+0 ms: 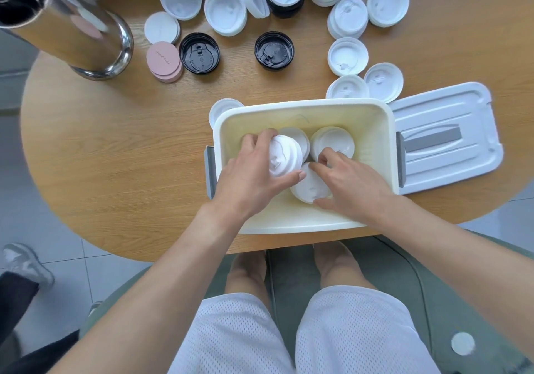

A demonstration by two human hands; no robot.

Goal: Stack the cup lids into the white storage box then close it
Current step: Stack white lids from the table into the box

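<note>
The white storage box (303, 107) stands open at the table's near edge. Both my hands reach into it. My left hand (254, 171) grips a small stack of white cup lids (284, 154), tilted on its side. My right hand (349, 183) curls its fingers and thumb around another white lid (307, 191) lying near the box's front. Two more white lid stacks (332, 141) sit at the back of the box. The box's white cover (445, 139) lies flat on the table to the right.
Several loose white lids (348, 55) and two black lids (199, 53) are spread over the far side of the wooden table (115, 157). Pink coasters (163, 60) lie beside a tall metal cylinder (86, 41) at the far left. One white lid (222, 109) sits by the box's back left corner.
</note>
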